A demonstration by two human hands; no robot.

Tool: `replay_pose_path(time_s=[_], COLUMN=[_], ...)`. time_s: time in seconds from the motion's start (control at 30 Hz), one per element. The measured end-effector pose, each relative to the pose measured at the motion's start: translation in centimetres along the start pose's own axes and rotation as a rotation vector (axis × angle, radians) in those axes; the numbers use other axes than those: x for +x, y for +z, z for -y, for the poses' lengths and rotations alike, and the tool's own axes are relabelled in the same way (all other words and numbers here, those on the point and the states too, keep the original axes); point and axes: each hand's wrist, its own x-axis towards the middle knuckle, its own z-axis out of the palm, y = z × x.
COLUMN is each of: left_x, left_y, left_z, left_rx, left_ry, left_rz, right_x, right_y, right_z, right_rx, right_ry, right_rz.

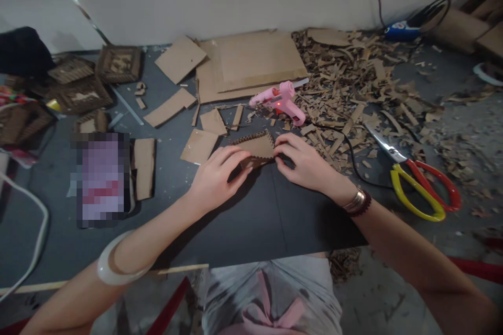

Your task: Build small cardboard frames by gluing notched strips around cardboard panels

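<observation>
A small cardboard piece (257,147) with corrugated strips along its edges is held between both hands over the dark table. My left hand (223,172) grips its left end, thumb below and fingers on top. At the right end, the fingers of my right hand (301,163) pinch the edge. Just beyond lies a pink glue gun (281,102) with a small red light lit, its nozzle pointing left. Flat cardboard squares (199,146) rest to the left of the held piece. The undersides of the fingers are partly hidden.
Scissors (406,162) with red and yellow handles lie at the right. Cardboard scraps (353,84) are heaped behind them. Large cardboard sheets (259,60) lie at the back. Corrugated frames (119,63) and a blurred-out purple item (102,178) are at the left. A black cord (356,165) runs right.
</observation>
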Motion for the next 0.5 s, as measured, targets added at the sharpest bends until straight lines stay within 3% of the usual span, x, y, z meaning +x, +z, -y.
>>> replay_pose_path(time_s=[0.5], left_x=[0.01], left_y=[0.02], left_z=[-0.07], left_rx=[0.001], left_ry=[0.001], left_rz=[0.020], right_x=[0.02], right_y=[0.08], right_z=[0.03], right_rx=[0.013], right_ry=[0.008], right_rz=[0.013])
